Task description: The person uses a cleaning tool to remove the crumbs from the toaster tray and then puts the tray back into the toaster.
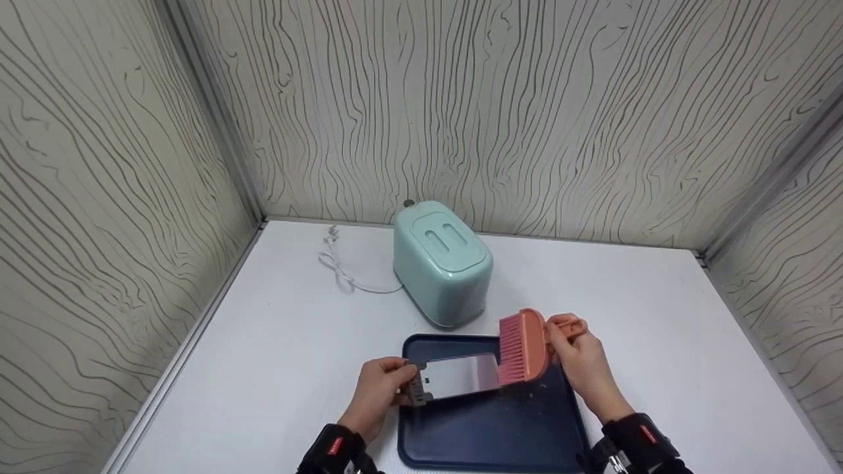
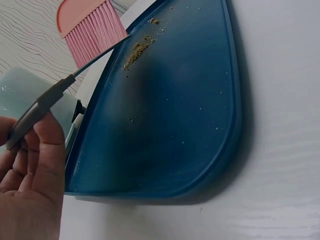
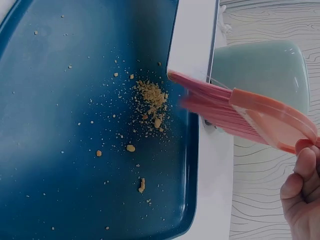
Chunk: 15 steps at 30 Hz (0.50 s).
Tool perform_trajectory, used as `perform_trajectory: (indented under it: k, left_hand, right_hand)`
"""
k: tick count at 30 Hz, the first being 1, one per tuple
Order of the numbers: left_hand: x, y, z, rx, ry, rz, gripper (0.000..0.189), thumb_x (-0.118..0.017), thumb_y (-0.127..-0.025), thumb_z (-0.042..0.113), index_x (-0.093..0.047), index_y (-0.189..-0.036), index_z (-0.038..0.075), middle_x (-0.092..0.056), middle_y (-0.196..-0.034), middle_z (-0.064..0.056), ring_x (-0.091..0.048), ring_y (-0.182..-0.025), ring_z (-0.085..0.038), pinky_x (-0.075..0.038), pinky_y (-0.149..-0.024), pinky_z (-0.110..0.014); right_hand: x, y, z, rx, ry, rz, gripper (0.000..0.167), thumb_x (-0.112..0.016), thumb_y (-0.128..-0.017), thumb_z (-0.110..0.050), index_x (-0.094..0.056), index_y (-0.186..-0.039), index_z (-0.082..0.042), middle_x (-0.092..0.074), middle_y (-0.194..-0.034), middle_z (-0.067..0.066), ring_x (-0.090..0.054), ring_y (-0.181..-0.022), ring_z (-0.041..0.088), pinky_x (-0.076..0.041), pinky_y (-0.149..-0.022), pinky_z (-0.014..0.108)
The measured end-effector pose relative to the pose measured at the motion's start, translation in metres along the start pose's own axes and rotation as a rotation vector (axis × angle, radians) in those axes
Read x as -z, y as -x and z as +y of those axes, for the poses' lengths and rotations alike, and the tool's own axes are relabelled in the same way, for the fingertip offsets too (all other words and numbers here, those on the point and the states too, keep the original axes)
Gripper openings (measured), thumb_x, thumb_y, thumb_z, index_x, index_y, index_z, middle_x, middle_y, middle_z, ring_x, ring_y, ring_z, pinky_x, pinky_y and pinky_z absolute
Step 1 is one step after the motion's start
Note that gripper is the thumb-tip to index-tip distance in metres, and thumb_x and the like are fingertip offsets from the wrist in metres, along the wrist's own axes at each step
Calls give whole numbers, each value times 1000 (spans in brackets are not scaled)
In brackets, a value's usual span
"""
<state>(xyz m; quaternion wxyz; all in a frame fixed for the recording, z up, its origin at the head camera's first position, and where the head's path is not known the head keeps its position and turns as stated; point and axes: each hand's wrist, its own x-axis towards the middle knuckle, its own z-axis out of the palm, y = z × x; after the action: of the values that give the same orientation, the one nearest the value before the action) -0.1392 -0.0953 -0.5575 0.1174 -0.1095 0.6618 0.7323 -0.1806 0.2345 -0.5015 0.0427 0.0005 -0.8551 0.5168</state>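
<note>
My left hand [image 1: 380, 393] pinches the grey end of a flat, shiny metal crumb tray [image 1: 461, 376], thumb on top. The crumb tray is held above a dark blue serving tray [image 1: 490, 438], tilted in the left wrist view. With my right hand [image 1: 586, 365] I grip the handle of an orange brush [image 1: 535, 345]. Its pink bristles [image 3: 210, 100] touch the far end of the crumb tray. Below them, a small heap of tan crumbs [image 3: 151, 96] lies on the serving tray, with loose bits scattered around it.
A mint green toaster [image 1: 442, 263] with a lid on top stands just behind the serving tray. Its white cord [image 1: 359, 284] lies looped on the white table [image 1: 283, 368] to the left. Patterned wall panels [image 1: 421, 112] enclose the table at the back and sides.
</note>
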Motion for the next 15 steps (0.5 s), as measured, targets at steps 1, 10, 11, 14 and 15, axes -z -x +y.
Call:
perform_trajectory:
  k: [1,10,11,14,15]
  left_hand:
    - [0,0,0,-1,-1,4,24,-69,-94,17,-72,-106,-2,-69,-92,-6,-61,-77,-13,-56,-62,-27]
    - [2,-1,1,6,24,10,24,-68,-94,16,-73,-107,-3,-69,-93,-7,-63,-78,-14,-57,-63,-27]
    - [2,-1,0,6,23,10,24,-68,-94,16,-72,-107,-3,-69,-94,-7,-63,-78,-14,-57,-63,-27]
    - [2,-1,0,11,9,19,24,-68,-93,16,-73,-107,-3,-68,-93,-6,-62,-78,-14,-56,-63,-27]
    - [1,-1,0,12,4,22,24,-68,-93,16,-73,-107,-2,-68,-93,-5,-61,-78,-14,-56,-62,-27]
  right_hand:
    - [1,0,0,-2,16,7,31,-56,-106,-28,-62,-117,0,-59,-71,4,-56,-63,13,-46,-58,24]
    - [7,3,-4,-12,45,76,30,-56,-105,-30,-64,-105,-1,-60,-69,3,-57,-62,14,-43,-56,23]
    - [7,3,-5,-5,32,83,29,-56,-105,-29,-64,-107,-1,-60,-70,3,-57,-62,14,-44,-56,23]
    - [5,5,-10,20,-25,95,27,-57,-105,-26,-66,-112,-1,-60,-69,2,-58,-62,14,-45,-56,23]
    - [5,7,-11,29,-54,93,26,-57,-105,-24,-66,-115,-2,-61,-70,3,-58,-62,13,-47,-57,23]
